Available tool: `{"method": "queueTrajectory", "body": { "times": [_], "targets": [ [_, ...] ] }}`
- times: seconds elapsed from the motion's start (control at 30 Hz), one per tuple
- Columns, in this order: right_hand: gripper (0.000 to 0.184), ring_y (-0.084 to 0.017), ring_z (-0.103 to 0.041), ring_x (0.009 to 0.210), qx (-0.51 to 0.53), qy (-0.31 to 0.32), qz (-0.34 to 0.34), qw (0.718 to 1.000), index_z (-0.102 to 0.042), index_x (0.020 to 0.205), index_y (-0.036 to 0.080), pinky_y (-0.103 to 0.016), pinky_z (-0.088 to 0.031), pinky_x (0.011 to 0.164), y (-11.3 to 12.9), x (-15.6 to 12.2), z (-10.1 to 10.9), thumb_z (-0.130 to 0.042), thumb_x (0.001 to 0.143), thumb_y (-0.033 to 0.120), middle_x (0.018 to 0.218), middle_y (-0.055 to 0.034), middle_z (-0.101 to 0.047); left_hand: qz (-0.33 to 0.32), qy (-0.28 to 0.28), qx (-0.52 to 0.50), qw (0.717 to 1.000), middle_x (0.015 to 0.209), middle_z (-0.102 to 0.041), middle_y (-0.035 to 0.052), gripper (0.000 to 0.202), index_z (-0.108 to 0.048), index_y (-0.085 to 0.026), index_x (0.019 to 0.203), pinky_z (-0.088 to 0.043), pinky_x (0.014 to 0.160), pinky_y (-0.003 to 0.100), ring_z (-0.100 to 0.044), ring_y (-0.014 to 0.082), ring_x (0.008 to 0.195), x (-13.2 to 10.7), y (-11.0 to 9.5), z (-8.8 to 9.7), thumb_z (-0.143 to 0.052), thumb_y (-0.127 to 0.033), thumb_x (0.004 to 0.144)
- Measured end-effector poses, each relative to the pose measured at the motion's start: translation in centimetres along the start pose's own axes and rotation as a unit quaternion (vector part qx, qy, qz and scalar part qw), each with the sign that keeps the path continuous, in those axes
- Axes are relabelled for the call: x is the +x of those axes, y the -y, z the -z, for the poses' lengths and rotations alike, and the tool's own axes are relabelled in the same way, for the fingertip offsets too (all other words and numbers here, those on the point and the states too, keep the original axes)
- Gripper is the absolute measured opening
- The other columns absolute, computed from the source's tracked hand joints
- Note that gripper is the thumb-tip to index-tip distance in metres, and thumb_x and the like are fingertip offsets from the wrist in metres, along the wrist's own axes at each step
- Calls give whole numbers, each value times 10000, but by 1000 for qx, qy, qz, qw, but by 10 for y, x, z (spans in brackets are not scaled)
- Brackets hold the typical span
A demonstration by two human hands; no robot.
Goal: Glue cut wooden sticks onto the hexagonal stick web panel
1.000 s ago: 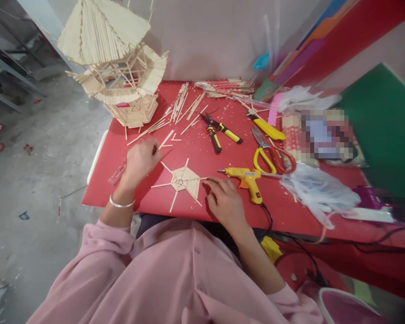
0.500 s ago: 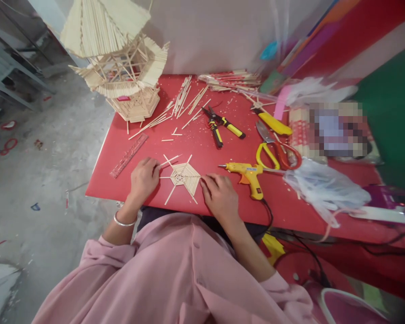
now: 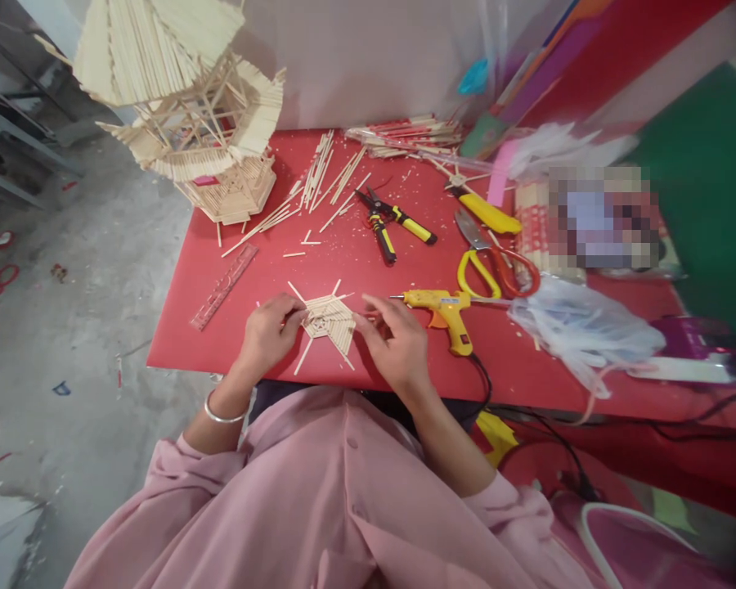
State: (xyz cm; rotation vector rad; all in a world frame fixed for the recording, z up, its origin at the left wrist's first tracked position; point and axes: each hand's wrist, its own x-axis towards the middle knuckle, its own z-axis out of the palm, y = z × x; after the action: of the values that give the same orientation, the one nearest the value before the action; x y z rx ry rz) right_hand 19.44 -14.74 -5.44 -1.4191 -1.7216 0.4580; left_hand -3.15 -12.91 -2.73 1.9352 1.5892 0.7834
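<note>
A web-shaped panel of thin wooden sticks [image 3: 331,325] lies flat on the red table close to the front edge, its spokes reaching outward. My left hand [image 3: 271,334], with a silver bangle on the wrist, is at the panel's left side. Its fingertips pinch a thin wooden stick [image 3: 342,299] that slants over the upper part of the panel. My right hand [image 3: 397,337] is at the panel's right edge, thumb and fingers apart. Whether its thumb touches the panel, I cannot tell. To its right lies a yellow glue gun [image 3: 445,309], nozzle towards that hand.
A stick-built pagoda model [image 3: 226,176] stands at the back left. Loose sticks [image 3: 319,176], cutting pliers [image 3: 392,221], scissors [image 3: 484,254] and a yellow-handled tool [image 3: 491,214] lie behind my hands. A clear ruler [image 3: 224,288] is at left, plastic bags [image 3: 580,331] at right.
My left hand has moved right and in over the panel, bringing the stick across it. My right hand's thumb and fingers have spread off the panel's right spoke. The view has shifted slightly.
</note>
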Motion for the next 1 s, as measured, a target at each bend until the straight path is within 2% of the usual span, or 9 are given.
{"method": "queueTrajectory", "body": {
  "times": [0.13,0.27,0.37,0.43,0.53,0.67,0.8,0.93,1.0],
  "targets": [
    [337,-142,-662,751,28,-10,-2,1000,-705,1219,223,-284,-556,720,10,15,7,-617,986,449,988,-43,-755,16,28,-130,991,730,-690,7,116,-593,-210,819,-476,620,255,-627,135,650,2,-8,-4,-561,-244,925],
    [306,-165,-687,781,-54,-23,7,998,-763,1051,215,-304,-547,780,0,17,28,-546,1014,427,927,-59,-773,54,91,-309,945,756,-710,1,123,-549,-209,1032,-535,614,278,-670,141,607,13,-12,-9,-522,-307,963],
    [335,-219,-707,925,-144,18,-36,989,-757,1103,215,-349,-537,863,-19,30,55,-507,1008,416,1033,-89,-777,55,123,-355,925,804,-712,21,200,-580,-183,1048,-566,672,298,-698,153,671,23,-18,-10,-587,-343,927],
    [356,-276,-682,1057,-244,36,-101,964,-722,1210,193,-396,-512,920,-36,47,75,-516,980,370,1141,-132,-750,61,136,-359,921,818,-719,36,187,-600,-173,971,-557,684,289,-702,153,699,30,-24,-8,-620,-346,902],
    [421,-350,-634,1154,-395,55,-228,889,-657,1298,135,-436,-492,918,-63,80,98,-534,945,327,1216,-228,-691,75,155,-364,915,751,-708,10,189,-605,-179,971,-491,589,254,-619,119,580,40,-35,-7,-663,-323,863],
    [537,-344,-668,1109,-427,172,-303,834,-570,1401,159,-404,-506,848,-90,111,110,-606,893,330,1241,-230,-669,52,99,-359,926,752,-715,24,182,-672,-179,899,-483,665,258,-636,133,690,57,-40,-7,-647,-359,890],
    [601,-346,-675,1043,-424,140,-265,854,-531,1447,151,-408,-500,806,-102,115,112,-594,893,374,1170,-225,-682,53,30,-361,931,569,-593,-27,258,-741,-167,858,-469,654,261,-555,111,585,74,-26,-7,-709,-423,851],
    [639,-341,-633,1014,-321,-30,-105,941,-577,1393,137,-453,-495,873,-87,108,105,-602,885,524,1068,-192,-682,31,6,-387,921,754,-732,42,280,-725,-153,853,-536,717,287,-657,141,701,91,-11,-3,-765,-424,797],
    [665,-308,-623,977,-214,-57,-28,975,-559,1408,163,-449,-500,893,-66,106,96,-609,874,555,1082,-155,-676,5,6,-396,918,821,-770,68,282,-704,-156,865,-570,792,322,-709,169,780,99,-9,-2,-756,-427,810]
  ]
}}
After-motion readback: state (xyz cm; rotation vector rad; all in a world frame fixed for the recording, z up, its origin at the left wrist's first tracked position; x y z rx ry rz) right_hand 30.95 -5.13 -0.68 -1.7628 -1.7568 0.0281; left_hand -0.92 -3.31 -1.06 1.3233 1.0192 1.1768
